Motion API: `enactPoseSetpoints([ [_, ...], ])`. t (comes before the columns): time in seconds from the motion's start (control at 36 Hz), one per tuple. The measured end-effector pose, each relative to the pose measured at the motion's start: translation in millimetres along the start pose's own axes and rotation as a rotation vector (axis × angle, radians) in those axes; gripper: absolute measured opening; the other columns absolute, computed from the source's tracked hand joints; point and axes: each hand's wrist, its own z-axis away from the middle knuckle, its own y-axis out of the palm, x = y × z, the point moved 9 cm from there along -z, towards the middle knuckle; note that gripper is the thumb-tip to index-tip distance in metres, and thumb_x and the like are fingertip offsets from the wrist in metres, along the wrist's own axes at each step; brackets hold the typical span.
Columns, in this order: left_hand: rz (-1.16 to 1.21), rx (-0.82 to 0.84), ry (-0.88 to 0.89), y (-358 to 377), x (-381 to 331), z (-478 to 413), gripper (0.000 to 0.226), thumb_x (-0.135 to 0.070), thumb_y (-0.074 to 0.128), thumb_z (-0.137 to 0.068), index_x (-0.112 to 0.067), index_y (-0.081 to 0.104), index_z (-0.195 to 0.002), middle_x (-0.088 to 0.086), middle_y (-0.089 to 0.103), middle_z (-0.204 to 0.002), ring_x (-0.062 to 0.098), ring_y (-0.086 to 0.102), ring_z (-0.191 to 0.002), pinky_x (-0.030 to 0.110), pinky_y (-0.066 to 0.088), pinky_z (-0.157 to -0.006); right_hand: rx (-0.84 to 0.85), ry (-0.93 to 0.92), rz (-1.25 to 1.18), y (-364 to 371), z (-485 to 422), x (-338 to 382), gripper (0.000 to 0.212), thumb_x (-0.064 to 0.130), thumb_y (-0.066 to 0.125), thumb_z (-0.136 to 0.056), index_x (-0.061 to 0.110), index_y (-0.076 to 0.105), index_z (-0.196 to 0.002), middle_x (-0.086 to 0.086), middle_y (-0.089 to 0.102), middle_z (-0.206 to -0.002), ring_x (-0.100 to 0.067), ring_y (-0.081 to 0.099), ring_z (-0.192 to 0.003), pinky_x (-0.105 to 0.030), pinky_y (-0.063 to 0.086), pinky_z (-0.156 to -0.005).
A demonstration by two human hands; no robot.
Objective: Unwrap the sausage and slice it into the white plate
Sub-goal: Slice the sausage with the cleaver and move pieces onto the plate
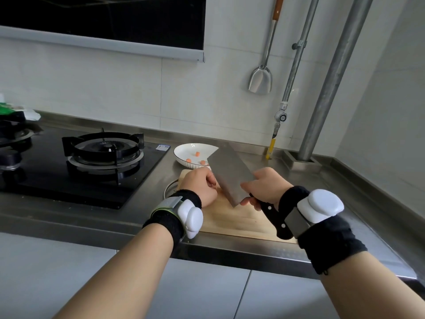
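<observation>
A white plate stands on the steel counter behind a wooden cutting board; three small orange sausage slices lie in it. My right hand grips the black handle of a cleaver, whose wide blade tilts up over the board and hides the plate's right edge. My left hand is curled on the board right beside the blade, fingers closed on something hidden by the hand and blade; I cannot see the sausage itself there.
A black gas hob with burner grates fills the counter to the left. A round drain-like ring sits under the board's left edge. A metal spatula hangs on the wall; steel pipes rise at the right.
</observation>
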Motion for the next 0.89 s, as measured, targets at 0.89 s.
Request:
enactPoseSetpoints([
  [0.89,0.529,-0.070,-0.206,-2.4,-4.6,-5.1,0.016,-0.019,0.055,-0.093,-0.017,0.065,-0.081,0.010,0.072,-0.091,0.023,0.070,-0.082,0.041,0.055,-0.086,0.253,0.221,-0.999,11.8,-18.7,-61.6,0.003,0.006,0.048,-0.097,0.002,0.048,-0.098,-0.020,0.058,-0.069,-0.010,0.036,-0.036,-0.017,0.031,-0.031],
])
